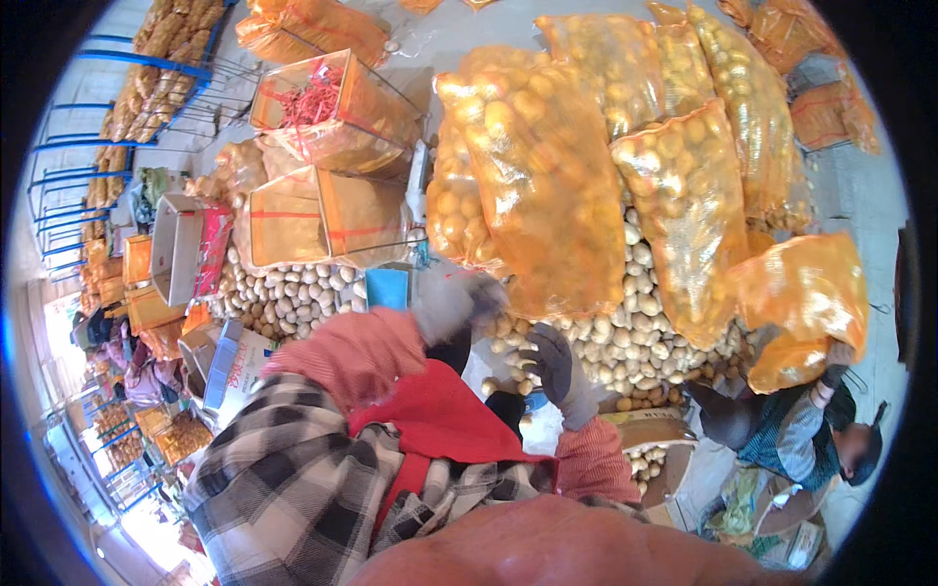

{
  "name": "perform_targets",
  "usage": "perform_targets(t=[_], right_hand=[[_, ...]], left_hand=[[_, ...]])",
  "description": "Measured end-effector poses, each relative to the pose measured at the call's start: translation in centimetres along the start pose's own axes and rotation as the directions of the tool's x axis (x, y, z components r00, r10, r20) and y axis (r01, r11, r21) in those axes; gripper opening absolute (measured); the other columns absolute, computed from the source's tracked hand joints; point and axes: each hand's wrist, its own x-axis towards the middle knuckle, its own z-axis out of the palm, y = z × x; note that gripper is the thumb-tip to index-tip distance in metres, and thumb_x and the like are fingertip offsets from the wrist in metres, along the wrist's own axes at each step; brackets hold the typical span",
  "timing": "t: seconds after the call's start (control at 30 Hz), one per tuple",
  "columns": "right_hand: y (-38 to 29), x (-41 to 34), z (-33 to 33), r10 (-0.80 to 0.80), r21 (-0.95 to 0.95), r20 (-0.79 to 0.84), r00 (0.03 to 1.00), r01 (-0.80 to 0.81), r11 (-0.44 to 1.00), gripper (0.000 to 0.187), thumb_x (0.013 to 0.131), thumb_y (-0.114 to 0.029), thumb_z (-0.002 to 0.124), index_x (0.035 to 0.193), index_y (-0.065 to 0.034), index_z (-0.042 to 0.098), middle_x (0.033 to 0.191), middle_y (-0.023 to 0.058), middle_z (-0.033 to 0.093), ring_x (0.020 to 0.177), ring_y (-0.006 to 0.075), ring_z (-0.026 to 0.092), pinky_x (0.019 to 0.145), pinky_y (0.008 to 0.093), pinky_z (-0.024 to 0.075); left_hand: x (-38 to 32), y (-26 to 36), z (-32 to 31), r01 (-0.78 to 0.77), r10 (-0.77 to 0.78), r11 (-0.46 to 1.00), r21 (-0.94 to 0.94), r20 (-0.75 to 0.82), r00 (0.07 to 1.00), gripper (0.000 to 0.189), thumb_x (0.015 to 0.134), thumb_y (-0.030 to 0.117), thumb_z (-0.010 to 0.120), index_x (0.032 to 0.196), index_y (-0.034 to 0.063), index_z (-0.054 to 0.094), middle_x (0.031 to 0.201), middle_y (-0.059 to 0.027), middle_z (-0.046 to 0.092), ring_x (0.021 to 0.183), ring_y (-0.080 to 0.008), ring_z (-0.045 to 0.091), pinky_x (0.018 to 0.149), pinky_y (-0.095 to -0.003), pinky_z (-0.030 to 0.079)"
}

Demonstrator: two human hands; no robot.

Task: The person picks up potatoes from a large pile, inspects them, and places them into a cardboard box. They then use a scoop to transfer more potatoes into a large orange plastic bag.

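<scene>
My left hand [460, 302], in a grey glove, is blurred by motion beside the lower end of a full orange mesh sack of potatoes [542, 183]. Whether its fingers hold anything is hidden by the blur. In a dark glove with a pale cuff, my right hand [551, 364] reaches down at the edge of the loose potatoes [623, 344]. Its fingers are bent next to a few potatoes [506, 337] between my hands; I cannot tell if it grips one. A blue plastic piece [387, 288] lies left of my left hand.
Wire-framed mesh bags [366, 212] stand at the left, one with red ties [315, 95]. More filled sacks [678, 220] lean behind the pile. At the right, a person [791, 432] handles an orange mesh bag [806, 300]. A cardboard box [670, 454] holds potatoes near my right arm.
</scene>
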Motion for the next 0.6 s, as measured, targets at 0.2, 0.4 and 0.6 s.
perform_targets(t=[0.2, 0.4, 0.6], right_hand=[[-0.9, 3.2, 1.4, 0.090, 0.120, -0.127, 0.988, -0.075, 0.990, 0.032, 0.096, -0.029, 0.044, 0.118, -0.0064, 0.053, 0.112, 0.0086, 0.060, 0.088, 0.0248, 0.061, 0.073, 0.0358, 0.0522], [-0.7, 6.9, 6.1, 0.189, 0.206, -0.057, 0.980, -0.174, 0.963, 0.034, 0.096, -0.024, 0.040, 0.125, -0.0073, 0.049, 0.115, 0.0076, 0.060, 0.095, 0.0237, 0.061, 0.079, 0.0353, 0.0518], [-3.2, 7.4, 13.4, 0.144, -0.001, -0.114, 0.983, -0.145, 0.989, 0.036, 0.093, -0.028, 0.047, 0.122, -0.0067, 0.052, 0.114, 0.0073, 0.060, 0.098, 0.0244, 0.059, 0.087, 0.0377, 0.0480]], left_hand=[[-2.0, 25.6, -23.5, 0.054, 0.496, 0.706, 0.706, -0.548, 0.674, 0.043, 0.088, 0.039, 0.058, 0.110, 0.0018, 0.055, 0.104, -0.0142, 0.061, 0.094, -0.0269, 0.060, 0.085, -0.0354, 0.047], [4.1, 32.2, -23.4, 0.086, 0.746, -0.211, 0.974, 0.103, 0.658, 0.063, 0.079, 0.040, 0.068, 0.125, 0.0016, 0.050, 0.125, -0.0237, 0.051, 0.114, -0.0400, 0.049, 0.096, -0.0446, 0.041], [23.0, 27.4, -17.3, -0.015, 0.472, 0.312, 0.950, -0.142, 0.870, 0.064, 0.087, 0.056, 0.054, 0.120, 0.0008, 0.054, 0.109, -0.0267, 0.060, 0.103, -0.0429, 0.056, 0.093, -0.0442, 0.044]])
